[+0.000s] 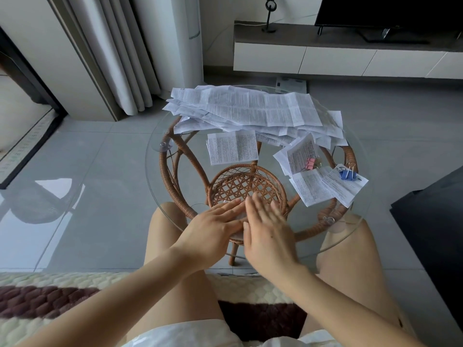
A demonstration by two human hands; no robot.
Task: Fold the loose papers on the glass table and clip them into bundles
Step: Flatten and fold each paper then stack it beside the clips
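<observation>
The round glass table carries a heap of loose printed papers on its far side, thin limp sheets likely slippery on glass and best pinched at a corner. The left hand and right hand lie flat, fingers straight, near the front rim, gripping nothing visible; clipped bundles lie at the right.

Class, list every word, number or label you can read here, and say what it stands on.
None can be quoted.
Paper pile: dense print, too small to read.
Folded sheet: print too small.
Pink-clipped bundle: print blurred.
Blue-clipped bundle: print blurred.
</observation>
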